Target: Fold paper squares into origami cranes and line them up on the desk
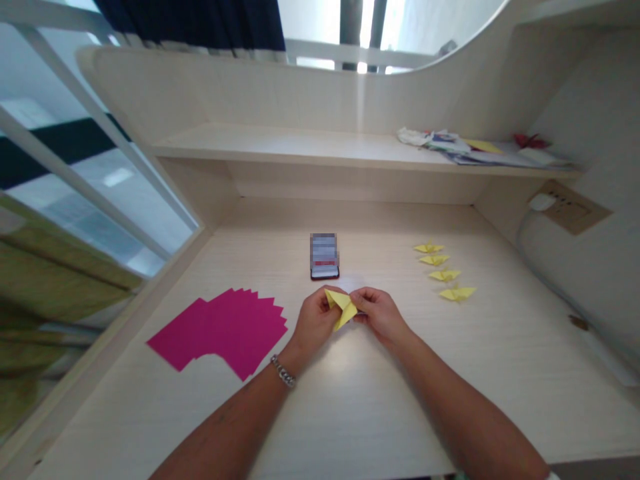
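Near a rectangular, dark-edged phone (325,257), left hand (314,319) and right hand (383,316) pinch folded yellow paper (343,306), likely light, crease-prone; best held by its edges.

Bright light enters from the window (313,27) at top, overexposed; soft glare marks the worktop (345,413); outer edges stretch and blur; the phone screen (324,248) appears pixelated.

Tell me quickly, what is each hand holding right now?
Left hand: closed, holding the folded yellow paper.
Right hand: closed, holding the same paper's right side.
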